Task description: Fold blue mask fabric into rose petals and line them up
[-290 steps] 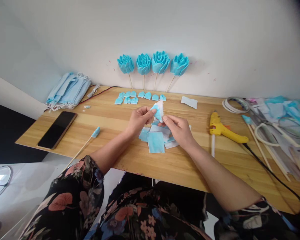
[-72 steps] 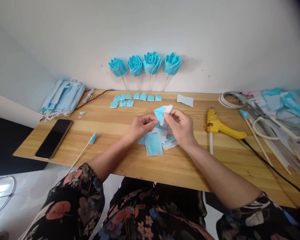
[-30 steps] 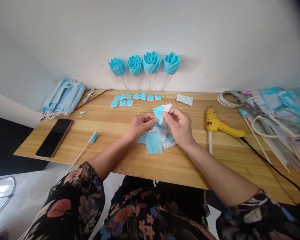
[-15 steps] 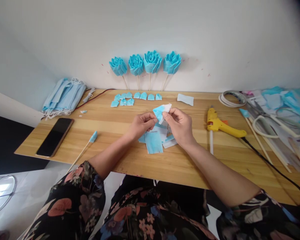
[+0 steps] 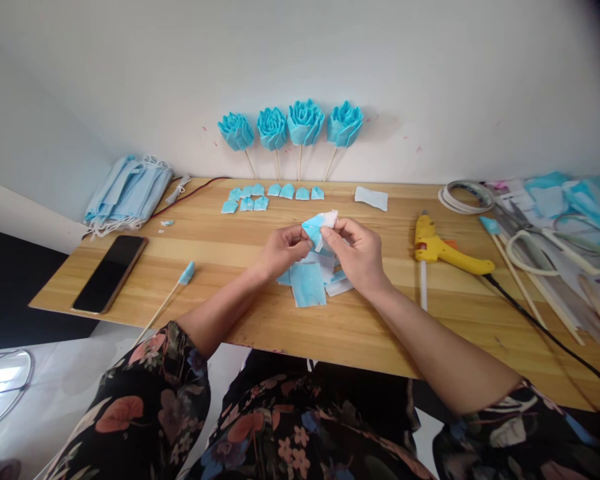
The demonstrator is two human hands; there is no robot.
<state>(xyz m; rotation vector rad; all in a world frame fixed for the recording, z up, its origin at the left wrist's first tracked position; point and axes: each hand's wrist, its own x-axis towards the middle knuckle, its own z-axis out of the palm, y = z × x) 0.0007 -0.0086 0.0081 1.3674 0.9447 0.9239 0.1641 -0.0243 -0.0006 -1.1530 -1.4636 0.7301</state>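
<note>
A small blue-and-white piece of mask fabric (image 5: pixel 316 227), partly folded, is held up between my two hands. My left hand (image 5: pixel 283 252) pinches its left edge, fingers closed. On the other side my right hand (image 5: pixel 356 252) grips the white part between thumb and fingers. Below the hands lies a loose pile of cut fabric pieces (image 5: pixel 308 285), blue and white, partly hidden by my right hand. Small folded blue petals (image 5: pixel 287 192) are set out in rows beyond the hands. Blue fabric flowers (image 5: pixel 305 124) on thin sticks lean against the wall behind them.
Stacked face masks (image 5: pixel 127 195) and a phone (image 5: pixel 111 273) lie at left, near a stick with a blue tip (image 5: pixel 186 273). To the right are a yellow glue gun (image 5: pixel 447 252) with its cable, a tape roll (image 5: pixel 445 200), scissors (image 5: pixel 533 253) and fabric scraps (image 5: pixel 587 203).
Both hands have shifted slightly left with the fabric piece. Its left point has come nearer to my left fingers. The things on the table stay where they were.
</note>
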